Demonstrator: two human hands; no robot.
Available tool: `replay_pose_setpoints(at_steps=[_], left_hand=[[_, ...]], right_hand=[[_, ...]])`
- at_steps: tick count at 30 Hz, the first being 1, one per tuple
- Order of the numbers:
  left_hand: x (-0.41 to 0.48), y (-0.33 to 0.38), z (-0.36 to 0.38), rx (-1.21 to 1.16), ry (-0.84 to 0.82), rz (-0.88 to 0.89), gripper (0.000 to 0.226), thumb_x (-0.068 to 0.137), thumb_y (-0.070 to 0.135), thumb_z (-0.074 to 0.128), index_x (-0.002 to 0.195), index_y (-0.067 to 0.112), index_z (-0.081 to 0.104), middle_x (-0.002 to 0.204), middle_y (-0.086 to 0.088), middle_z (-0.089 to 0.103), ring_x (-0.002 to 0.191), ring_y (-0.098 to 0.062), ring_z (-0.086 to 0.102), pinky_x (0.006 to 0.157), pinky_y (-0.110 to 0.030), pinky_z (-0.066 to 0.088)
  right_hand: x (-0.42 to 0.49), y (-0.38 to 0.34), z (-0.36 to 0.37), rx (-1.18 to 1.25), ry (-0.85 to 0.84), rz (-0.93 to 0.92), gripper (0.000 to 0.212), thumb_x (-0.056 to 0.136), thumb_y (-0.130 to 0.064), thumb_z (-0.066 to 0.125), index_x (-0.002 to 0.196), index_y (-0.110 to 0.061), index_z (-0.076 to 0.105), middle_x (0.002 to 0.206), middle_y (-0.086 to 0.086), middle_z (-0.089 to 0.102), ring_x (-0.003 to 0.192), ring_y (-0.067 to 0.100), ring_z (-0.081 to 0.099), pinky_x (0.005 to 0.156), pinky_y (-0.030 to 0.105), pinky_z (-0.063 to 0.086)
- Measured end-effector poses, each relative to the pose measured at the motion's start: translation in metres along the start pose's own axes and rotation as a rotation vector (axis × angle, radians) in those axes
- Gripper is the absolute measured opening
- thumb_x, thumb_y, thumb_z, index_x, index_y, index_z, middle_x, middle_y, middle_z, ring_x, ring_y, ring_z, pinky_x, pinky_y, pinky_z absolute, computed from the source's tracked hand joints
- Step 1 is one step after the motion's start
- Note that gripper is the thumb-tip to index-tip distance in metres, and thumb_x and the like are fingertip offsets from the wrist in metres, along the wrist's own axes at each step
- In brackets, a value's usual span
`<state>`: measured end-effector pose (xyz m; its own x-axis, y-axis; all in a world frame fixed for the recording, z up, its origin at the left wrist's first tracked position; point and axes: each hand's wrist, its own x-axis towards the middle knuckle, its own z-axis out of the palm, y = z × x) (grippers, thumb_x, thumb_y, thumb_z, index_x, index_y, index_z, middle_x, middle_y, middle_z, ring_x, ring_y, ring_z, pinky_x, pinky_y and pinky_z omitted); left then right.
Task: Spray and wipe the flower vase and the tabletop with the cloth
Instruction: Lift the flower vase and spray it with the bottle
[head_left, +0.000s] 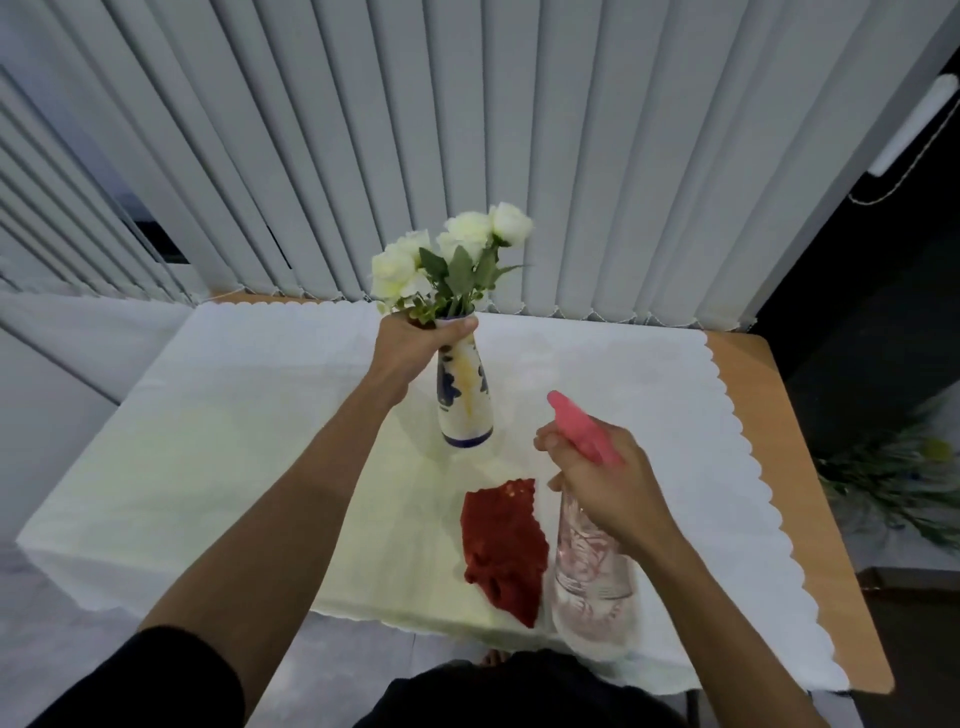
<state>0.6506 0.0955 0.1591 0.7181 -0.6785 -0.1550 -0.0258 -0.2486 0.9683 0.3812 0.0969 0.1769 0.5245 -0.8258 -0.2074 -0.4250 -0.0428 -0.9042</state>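
no readable text, no labels, no brands, no numbers anywhere

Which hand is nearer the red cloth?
Right. The right hand grips the spray bottle just right of the red cloth; the left hand grips the vase neck, farther back.

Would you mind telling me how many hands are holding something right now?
2. The left hand grips the flower vase by its neck; the right hand grips the spray bottle at its pink head. Neither is hidden.
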Motion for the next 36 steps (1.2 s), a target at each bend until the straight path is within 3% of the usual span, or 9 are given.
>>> replay_pose_setpoints(at_steps=[2, 5, 9, 11, 16, 23, 31, 35, 36], left_hand=[[-0.001, 0.014, -0.006, -0.006, 0.013, 0.01, 0.051, 0.065, 0.035, 0.094, 0.109, 0.024, 0.07, 0.103, 0.011, 0.073, 0.093, -0.003, 0.067, 0.077, -0.02, 0.054], [-0.004, 0.03, -0.013, -0.023, 0.042, 0.027, 0.057, 0.065, 0.036, 0.093, 0.116, 0.02, 0.071, 0.106, 0.009, 0.074, 0.091, -0.002, 0.067, 0.067, -0.016, 0.051], [-0.007, 0.04, -0.022, -0.042, 0.083, 0.002, 0.056, 0.065, 0.039, 0.092, 0.113, 0.019, 0.072, 0.109, 0.006, 0.075, 0.089, -0.002, 0.067, 0.064, -0.015, 0.049], [-0.008, 0.042, -0.024, -0.061, 0.101, -0.011, 0.061, 0.063, 0.042, 0.093, 0.115, 0.019, 0.071, 0.111, 0.005, 0.075, 0.094, -0.007, 0.068, 0.067, -0.017, 0.05], [-0.009, 0.04, -0.025, -0.117, 0.161, -0.018, 0.075, 0.048, 0.048, 0.097, 0.114, 0.022, 0.073, 0.11, 0.009, 0.076, 0.104, -0.011, 0.07, 0.093, -0.029, 0.056], [-0.01, 0.043, -0.021, -0.139, 0.212, -0.029, 0.085, 0.042, 0.052, 0.096, 0.117, 0.021, 0.072, 0.111, 0.008, 0.075, 0.104, -0.013, 0.071, 0.096, -0.033, 0.057], [-0.016, 0.048, -0.013, -0.11, 0.242, -0.042, 0.084, 0.043, 0.053, 0.095, 0.117, 0.021, 0.071, 0.11, 0.008, 0.074, 0.102, -0.013, 0.07, 0.093, -0.032, 0.059], [-0.018, 0.047, -0.008, -0.116, 0.236, -0.031, 0.088, 0.04, 0.05, 0.096, 0.119, 0.022, 0.068, 0.111, 0.009, 0.073, 0.103, -0.011, 0.069, 0.092, -0.03, 0.059], [-0.018, 0.047, -0.007, -0.111, 0.244, -0.03, 0.09, 0.039, 0.051, 0.096, 0.12, 0.023, 0.068, 0.111, 0.01, 0.073, 0.104, -0.01, 0.069, 0.092, -0.031, 0.059]], right_hand=[[-0.003, -0.019, -0.006, 0.01, -0.046, -0.011, 0.032, 0.092, -0.039, 0.06, 0.079, -0.068, 0.063, 0.09, -0.009, 0.077, 0.082, 0.022, 0.075, 0.087, 0.042, 0.059], [-0.009, -0.036, -0.007, 0.045, -0.057, -0.02, 0.022, 0.095, -0.047, 0.06, 0.105, -0.066, 0.065, 0.086, -0.012, 0.078, 0.073, 0.013, 0.076, 0.075, 0.029, 0.056], [-0.013, -0.042, 0.0, -0.05, -0.04, -0.036, 0.023, 0.098, -0.05, 0.055, 0.114, -0.065, 0.062, 0.086, -0.006, 0.075, 0.08, 0.018, 0.074, 0.088, 0.035, 0.057], [-0.014, -0.041, 0.002, -0.048, -0.033, -0.036, 0.029, 0.098, -0.051, 0.056, 0.125, -0.06, 0.062, 0.084, -0.005, 0.074, 0.078, 0.018, 0.074, 0.089, 0.034, 0.057], [-0.018, -0.04, 0.006, -0.058, -0.058, -0.053, 0.026, 0.096, -0.052, 0.06, 0.121, -0.051, 0.068, 0.082, -0.005, 0.077, 0.071, 0.016, 0.073, 0.085, 0.031, 0.058], [-0.024, -0.034, 0.008, -0.123, -0.055, 0.006, 0.041, 0.094, -0.049, 0.063, 0.113, -0.013, 0.072, 0.073, 0.002, 0.076, 0.06, 0.018, 0.074, 0.075, 0.033, 0.061], [-0.031, -0.024, 0.013, -0.198, -0.011, -0.004, 0.048, 0.094, -0.054, 0.059, 0.114, -0.012, 0.068, 0.072, 0.011, 0.071, 0.071, 0.029, 0.072, 0.08, 0.04, 0.058], [-0.034, -0.025, 0.008, -0.113, 0.039, 0.001, 0.017, 0.094, -0.053, 0.062, 0.098, -0.043, 0.075, 0.074, -0.006, 0.077, 0.066, 0.011, 0.073, 0.074, 0.024, 0.056], [-0.035, -0.025, 0.009, -0.11, 0.036, -0.007, 0.019, 0.094, -0.053, 0.062, 0.1, -0.041, 0.076, 0.073, -0.005, 0.077, 0.066, 0.011, 0.073, 0.074, 0.024, 0.057]])
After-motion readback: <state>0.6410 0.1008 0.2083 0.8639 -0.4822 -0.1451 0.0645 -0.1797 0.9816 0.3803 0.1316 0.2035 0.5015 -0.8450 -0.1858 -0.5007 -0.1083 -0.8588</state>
